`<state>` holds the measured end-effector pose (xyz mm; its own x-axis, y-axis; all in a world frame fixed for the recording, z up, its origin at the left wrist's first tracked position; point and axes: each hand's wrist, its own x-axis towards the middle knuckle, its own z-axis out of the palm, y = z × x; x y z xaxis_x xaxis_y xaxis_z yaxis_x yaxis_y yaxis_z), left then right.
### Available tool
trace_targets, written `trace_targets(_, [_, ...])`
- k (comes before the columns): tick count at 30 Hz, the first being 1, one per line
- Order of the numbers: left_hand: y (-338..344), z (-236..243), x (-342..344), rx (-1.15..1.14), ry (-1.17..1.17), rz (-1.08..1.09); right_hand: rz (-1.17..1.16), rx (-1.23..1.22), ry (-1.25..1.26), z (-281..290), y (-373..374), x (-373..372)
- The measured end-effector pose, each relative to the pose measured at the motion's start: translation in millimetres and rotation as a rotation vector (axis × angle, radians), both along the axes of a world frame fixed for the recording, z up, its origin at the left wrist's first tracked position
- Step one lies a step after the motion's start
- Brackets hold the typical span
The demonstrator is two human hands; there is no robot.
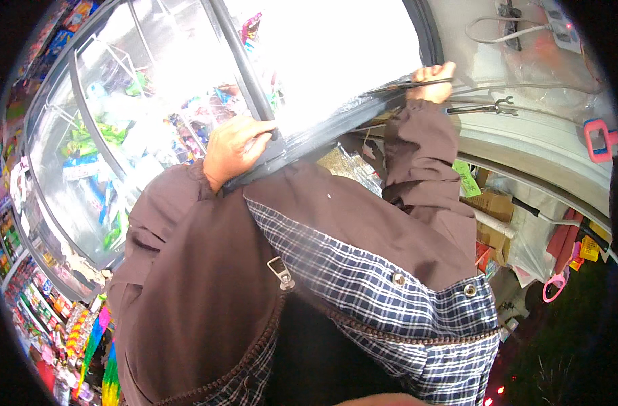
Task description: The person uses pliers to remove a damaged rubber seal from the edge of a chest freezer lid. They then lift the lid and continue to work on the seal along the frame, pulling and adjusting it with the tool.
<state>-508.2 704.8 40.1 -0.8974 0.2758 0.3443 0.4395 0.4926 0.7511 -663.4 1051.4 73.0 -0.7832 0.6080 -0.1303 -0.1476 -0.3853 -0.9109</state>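
A chest freezer with curved glass lids [167, 40] fills the upper left, with colourful wrapped packets [96, 145] and wire baskets showing through the glass. My left hand [236, 147] is bent over the near end of a lid's dark frame [245, 74], its thumb along the bar. At the freezer's right corner, my right hand [432, 82] is closed around a thin dark strip [400, 87]; whether that strip is joined to the freezer edge I cannot tell. Strong glare whitens the glass between my hands. My brown jacket sleeves cover both forearms.
A metal wrench-like tool [485, 107] lies on a pale ledge right of my right hand. Beyond it are a white power strip [562, 27] and a pink-framed item [598, 141]. Below stand a cardboard box [491, 206] and pink-handled scissors [556, 287]. Packed goods shelves [35, 298] line the left.
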Motion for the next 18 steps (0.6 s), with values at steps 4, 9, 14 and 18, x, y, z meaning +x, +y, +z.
trace_targets(4, [1, -3, -3, 0.046, 0.042, 0.027, -0.015, -0.091, -0.073, -15, -21, 1])
trace_targets(9, [3, -10, -10, 0.026, 0.043, 0.025, 0.09, -0.037, -0.193, -17, -26, -6])
trace_targets(14, [9, -13, -15, -0.019, 0.03, 0.012, -0.036, 0.096, -0.058, -13, -28, -4])
trace_targets(18, [6, -15, -10, -0.01, 0.055, 0.016, 0.034, -0.027, -0.112, -43, -45, 20])
